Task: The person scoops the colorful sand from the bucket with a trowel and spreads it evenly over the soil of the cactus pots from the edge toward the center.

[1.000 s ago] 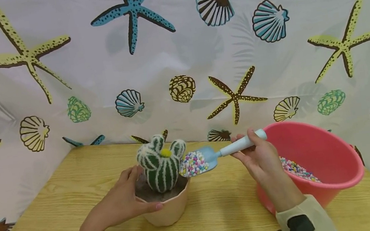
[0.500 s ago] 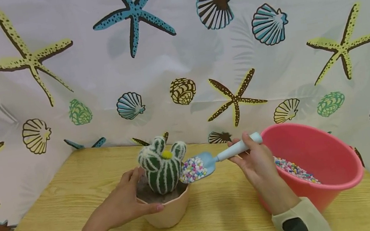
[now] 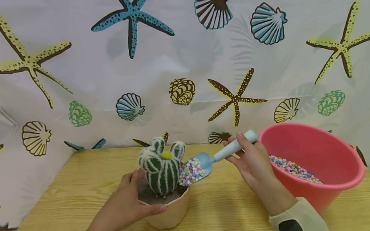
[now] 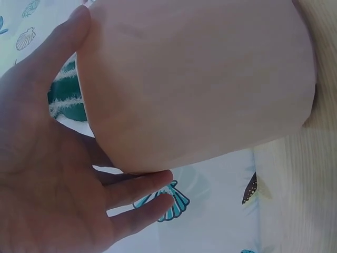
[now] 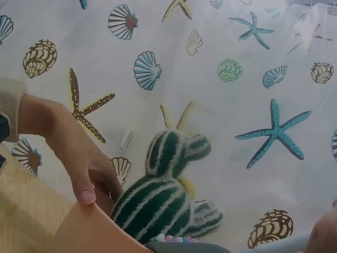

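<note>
Scoop (image 3: 206, 162) of pebbles (image 3: 191, 171) beside cactus (image 3: 163, 178)

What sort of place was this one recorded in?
Probably an indoor tabletop arranged for recording: a wood-grain table, a backdrop printed with seashells and starfish behind it, and a pink bucket on top.

Gap between pot (image 3: 169, 214) and bucket (image 3: 308, 146), scoop (image 3: 222, 153) above, room behind unclear
</note>
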The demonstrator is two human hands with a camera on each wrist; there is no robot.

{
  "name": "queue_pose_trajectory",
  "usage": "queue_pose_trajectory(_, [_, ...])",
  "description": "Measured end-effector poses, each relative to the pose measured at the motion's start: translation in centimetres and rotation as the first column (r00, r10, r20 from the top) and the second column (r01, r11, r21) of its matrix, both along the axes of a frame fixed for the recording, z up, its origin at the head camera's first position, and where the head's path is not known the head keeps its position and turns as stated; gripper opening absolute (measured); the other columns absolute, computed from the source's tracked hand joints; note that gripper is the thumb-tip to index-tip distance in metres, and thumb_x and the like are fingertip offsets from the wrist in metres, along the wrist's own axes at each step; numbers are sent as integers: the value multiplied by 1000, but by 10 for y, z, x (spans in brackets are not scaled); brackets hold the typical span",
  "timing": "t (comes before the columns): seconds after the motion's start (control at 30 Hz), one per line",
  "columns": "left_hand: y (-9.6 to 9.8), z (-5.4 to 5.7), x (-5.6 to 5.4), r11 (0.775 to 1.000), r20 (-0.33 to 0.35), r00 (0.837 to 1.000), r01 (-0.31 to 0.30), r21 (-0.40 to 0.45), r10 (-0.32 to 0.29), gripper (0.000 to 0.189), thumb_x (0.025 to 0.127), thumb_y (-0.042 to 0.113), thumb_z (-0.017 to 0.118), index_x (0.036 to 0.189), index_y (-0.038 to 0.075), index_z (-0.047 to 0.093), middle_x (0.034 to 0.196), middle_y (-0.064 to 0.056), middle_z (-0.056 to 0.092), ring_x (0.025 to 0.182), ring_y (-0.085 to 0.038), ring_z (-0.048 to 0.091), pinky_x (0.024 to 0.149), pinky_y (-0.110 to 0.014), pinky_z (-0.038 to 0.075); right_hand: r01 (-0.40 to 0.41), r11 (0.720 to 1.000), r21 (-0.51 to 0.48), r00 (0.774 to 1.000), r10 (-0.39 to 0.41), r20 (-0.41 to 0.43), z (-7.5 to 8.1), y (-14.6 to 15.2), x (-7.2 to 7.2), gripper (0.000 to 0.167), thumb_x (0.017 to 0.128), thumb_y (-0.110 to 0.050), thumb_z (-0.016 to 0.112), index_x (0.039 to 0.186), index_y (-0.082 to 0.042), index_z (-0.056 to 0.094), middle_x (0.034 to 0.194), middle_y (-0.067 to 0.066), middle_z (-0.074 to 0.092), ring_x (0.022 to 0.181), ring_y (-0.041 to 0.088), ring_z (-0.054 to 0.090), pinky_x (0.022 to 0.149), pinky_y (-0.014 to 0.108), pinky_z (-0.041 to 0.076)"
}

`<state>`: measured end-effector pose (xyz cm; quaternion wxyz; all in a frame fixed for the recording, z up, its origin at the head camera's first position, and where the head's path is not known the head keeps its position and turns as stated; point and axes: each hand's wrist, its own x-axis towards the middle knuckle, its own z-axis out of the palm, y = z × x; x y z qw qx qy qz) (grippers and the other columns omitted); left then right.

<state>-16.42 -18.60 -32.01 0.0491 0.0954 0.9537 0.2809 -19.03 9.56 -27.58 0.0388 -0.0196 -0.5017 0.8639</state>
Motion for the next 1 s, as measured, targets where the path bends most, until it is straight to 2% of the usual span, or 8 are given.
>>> queue_pose_trajectory(0.13, [1, 0, 1, 1000, -17, 1000, -8, -21, 8, 117, 67, 66, 74, 148, 1, 21, 142, -36, 29, 109, -46, 57, 86, -57, 48, -3, 1000, 30, 1000, 4, -15, 1, 0, -1, 13, 103, -22, 40, 103, -9, 42, 87, -3, 58, 94, 15, 63, 100, 45, 45])
queue_pose_trajectory(0.23, [-2, -1, 0, 1000, -13, 1000, 7, 1, -7, 115, 68, 64, 74, 148, 2, 22, 143, -35, 28, 114, -47, 54, 88, -57, 47, -10, 998, 66, 1000, 11, -26, 1, 0, -4, 13, 103, -22, 41, 102, -9, 42, 88, -3, 61, 98, 15, 64, 96, 41, 49])
queue_pose_trajectory(0.37, [-8, -2, -1, 996, -40, 997, 72, 50, -70, 108, 71, 56, 77, 147, -1, 25, 145, -35, 27, 125, -50, 43, 94, -60, 43, -12, 992, 123, 998, 18, -52, 0, 1, -5, 17, 103, -24, 41, 103, -7, 44, 90, -4, 63, 101, 14, 64, 93, 38, 52])
queue_pose_trajectory(0.5, [-11, -3, -3, 991, -52, 993, 113, 73, -109, 107, 73, 54, 76, 147, -3, 24, 147, -34, 25, 132, -50, 34, 98, -62, 38, -6, 990, 143, 997, 17, -73, -1, 1, -6, 19, 103, -24, 40, 105, -6, 44, 90, -4, 63, 97, 13, 65, 90, 35, 53])
queue_pose_trajectory(0.77, [-11, -4, -4, 991, -27, 993, 116, 72, -115, 107, 75, 52, 76, 148, -2, 21, 147, -35, 24, 131, -51, 34, 97, -62, 39, 28, 985, 168, 992, -7, -124, -1, 0, -4, 18, 103, -24, 40, 103, -6, 44, 90, -4, 66, 93, 12, 66, 86, 33, 55])
queue_pose_trajectory(1.0, [-11, -3, -3, 993, -37, 994, 105, 51, -103, 107, 74, 53, 76, 148, -2, 23, 146, -36, 26, 130, -52, 36, 96, -62, 39, 56, 982, 180, 988, -29, -149, 2, -1, -5, 17, 102, -22, 43, 99, -6, 45, 86, -4, 66, 92, 13, 67, 84, 34, 56])
